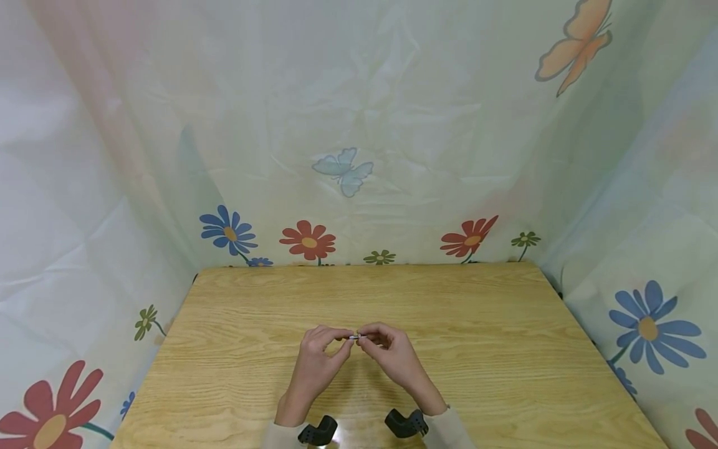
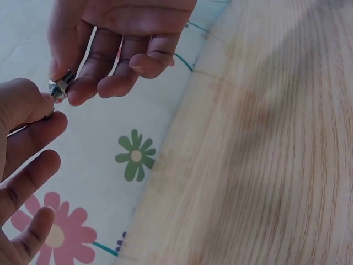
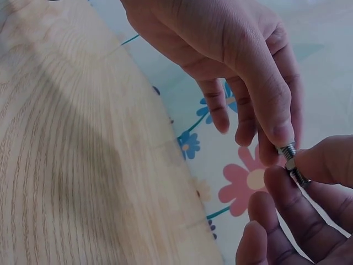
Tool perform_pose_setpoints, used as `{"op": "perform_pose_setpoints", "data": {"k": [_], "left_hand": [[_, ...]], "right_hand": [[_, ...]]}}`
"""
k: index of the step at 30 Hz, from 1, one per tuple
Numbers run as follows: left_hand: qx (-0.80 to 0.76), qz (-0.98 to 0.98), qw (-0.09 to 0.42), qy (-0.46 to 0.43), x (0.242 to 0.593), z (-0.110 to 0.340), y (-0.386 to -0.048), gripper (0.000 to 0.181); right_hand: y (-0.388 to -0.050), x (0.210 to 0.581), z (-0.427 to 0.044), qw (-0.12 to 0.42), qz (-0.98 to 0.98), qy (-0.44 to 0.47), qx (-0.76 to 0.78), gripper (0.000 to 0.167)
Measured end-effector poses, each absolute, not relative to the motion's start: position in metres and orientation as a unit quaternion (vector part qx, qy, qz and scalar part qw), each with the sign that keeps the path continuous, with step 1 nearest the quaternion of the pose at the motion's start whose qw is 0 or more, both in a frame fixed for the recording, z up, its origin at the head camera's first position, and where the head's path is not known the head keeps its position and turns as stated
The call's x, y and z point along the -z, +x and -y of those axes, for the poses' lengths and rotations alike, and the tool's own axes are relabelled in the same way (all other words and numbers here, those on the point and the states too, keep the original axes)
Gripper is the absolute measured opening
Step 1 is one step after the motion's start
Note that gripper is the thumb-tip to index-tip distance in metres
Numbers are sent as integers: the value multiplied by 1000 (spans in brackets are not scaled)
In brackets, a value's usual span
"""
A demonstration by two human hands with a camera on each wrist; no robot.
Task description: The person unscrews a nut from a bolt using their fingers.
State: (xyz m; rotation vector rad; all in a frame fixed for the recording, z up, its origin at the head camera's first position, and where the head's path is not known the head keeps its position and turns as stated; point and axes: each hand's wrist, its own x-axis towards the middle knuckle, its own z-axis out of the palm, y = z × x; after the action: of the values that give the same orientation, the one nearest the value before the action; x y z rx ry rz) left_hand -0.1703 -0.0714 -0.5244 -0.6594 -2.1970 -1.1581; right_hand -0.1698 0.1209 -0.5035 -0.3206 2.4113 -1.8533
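Between the two hands a small metal bolt (image 3: 300,178) shows threads on both sides of a hex nut (image 3: 290,164). Thumb and forefinger of the left hand (image 1: 321,357) pinch one end of the bolt, so that end is mostly hidden. From the other side the right hand (image 1: 392,354) pinches at the nut with its thumb and forefinger. The remaining fingers of the left hand (image 2: 33,165) are loosely bent and spread apart. In the left wrist view, the right hand (image 2: 127,27) shows its other fingers slightly curled, touching nothing.
Both hands are above a light wood-grain table (image 1: 477,324). A cloth backdrop (image 1: 421,187) printed with flowers and butterflies encloses its back and sides. Black wrist cameras (image 1: 318,431) sit at the sleeve cuffs.
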Motion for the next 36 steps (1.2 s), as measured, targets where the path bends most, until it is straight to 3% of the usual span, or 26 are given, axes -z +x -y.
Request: {"op": "perform_pose_setpoints", "data": {"k": [7, 13, 24, 36], "left_hand": [[433, 821, 281, -243, 525, 71, -170, 18], [432, 824, 285, -232, 523, 71, -170, 17], [432, 822, 284, -240, 523, 71, -170, 19], [449, 816, 263, -249, 522, 73, -169, 17]], "right_hand": [[-169, 503, -121, 22, -778, -127, 615, 17], [-170, 502, -123, 7, -770, -130, 624, 24], [-169, 500, -123, 45, -780, -86, 618, 29], [-170, 501, -126, 50, -785, -117, 607, 22]]}}
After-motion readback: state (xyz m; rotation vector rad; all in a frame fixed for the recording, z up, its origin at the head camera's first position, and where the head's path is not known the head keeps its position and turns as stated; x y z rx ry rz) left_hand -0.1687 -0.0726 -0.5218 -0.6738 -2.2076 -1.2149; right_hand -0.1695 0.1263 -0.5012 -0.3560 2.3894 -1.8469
